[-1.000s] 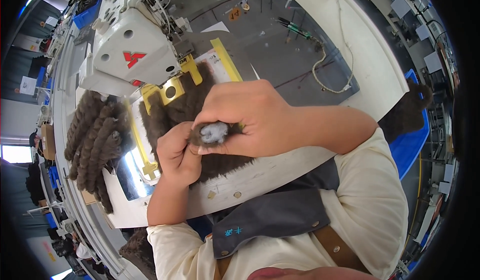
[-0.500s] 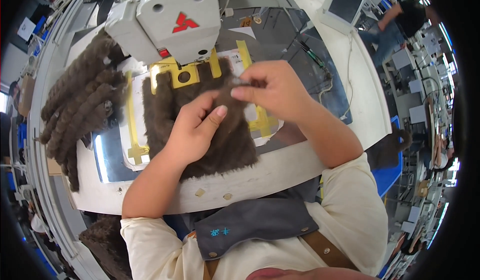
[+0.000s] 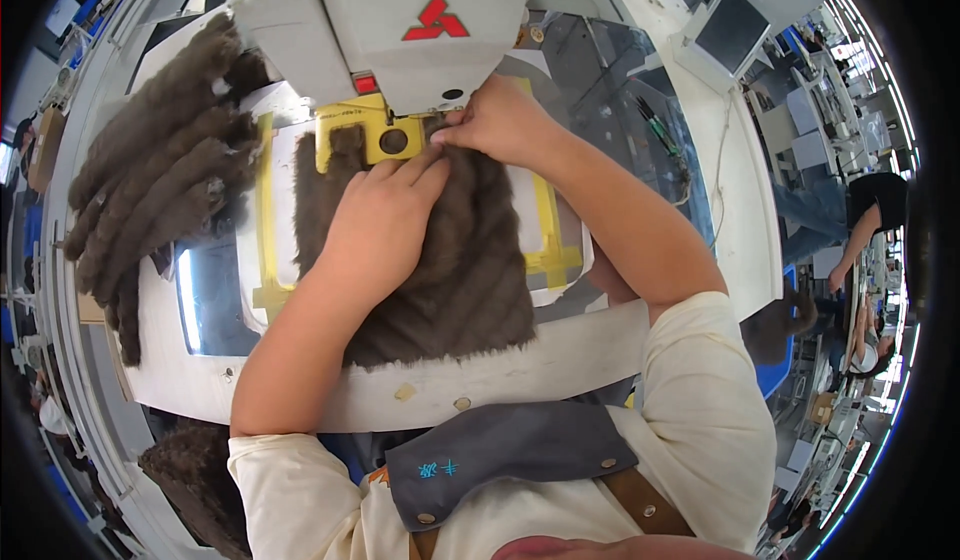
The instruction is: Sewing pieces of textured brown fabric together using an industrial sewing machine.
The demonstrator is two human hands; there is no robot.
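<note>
My left hand (image 3: 385, 220) has its bent fingers closed on the brown fur piece (image 3: 450, 300), thumb hidden, just below the yellow notched plate (image 3: 408, 124). My right hand (image 3: 495, 125) pinches the fur at the plate's right side, beside the left fingertips. The fur lies on a white board (image 3: 280, 210) edged with yellow tape, beneath the white sewing machine head (image 3: 400, 50). What my right fingertips hold besides fur is too small to make out.
Rolled fur pieces (image 3: 150, 190) are heaped at left. At right are a green-handled tool (image 3: 655, 130), a cord, a screen (image 3: 730, 35) and a blue bin (image 3: 775, 370) with fur. A person (image 3: 870, 210) is at the far right. More fur (image 3: 190, 480) sits lower left.
Both hands have moved forward to the plate under the machine head. The stuffed fur end with white filling, held up earlier, no longer shows. My view has shifted; a person appeared at right.
</note>
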